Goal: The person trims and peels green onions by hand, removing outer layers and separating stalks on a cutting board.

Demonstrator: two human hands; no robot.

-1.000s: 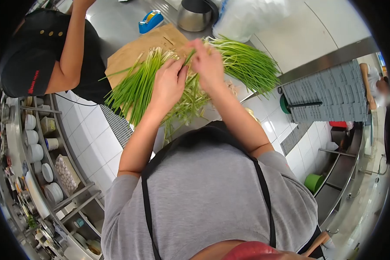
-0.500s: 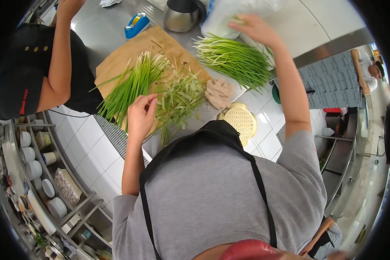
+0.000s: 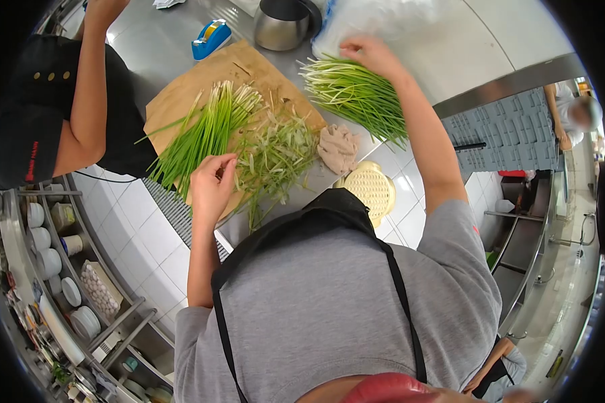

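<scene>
A bunch of thin green onions [image 3: 212, 131] lies on a sheet of brown paper [image 3: 175, 104], white ends pointing away from me. Beside it is a loose heap of wilted peeled leaves [image 3: 275, 154]. My left hand [image 3: 212, 185] is at the near edge of both, thumb and fingers curled together; whatever they hold is hidden. To the right, a second pile of green onions [image 3: 356, 91] rests on the steel table. My right hand [image 3: 373, 57] is at this pile's white ends with its fingers closed, apparently on a green onion that blends into the pile.
A crumpled beige cloth [image 3: 338, 148] lies right of the leaf heap. Farther back are a blue tape dispenser [image 3: 210, 40], a steel jug [image 3: 280, 27] and clear plastic bags [image 3: 376, 23]. A cream stool [image 3: 370, 191] stands below. A co-worker's arm [image 3: 87, 101] is at left.
My right hand has come down and left onto the white ends of the right-hand pile, from beyond it. My left hand has shifted slightly toward me, its fingers drawn closer together.
</scene>
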